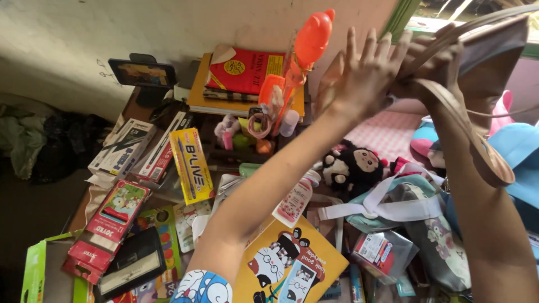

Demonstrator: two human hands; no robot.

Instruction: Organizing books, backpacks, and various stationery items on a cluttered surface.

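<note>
Fingers (368,47) splayed on brown bag (488,50); right hand (432,62) gripping

You face a pale, rough plaster wall (67,28); a green window frame (405,15) lets daylight in at upper right.

plush toy (353,165) right of pen box (192,165).

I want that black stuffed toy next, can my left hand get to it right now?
Probably yes. The left hand is raised flat against the brown bag, gripping nothing visible, and the black stuffed toy lies uncovered on the pile below it.
</note>
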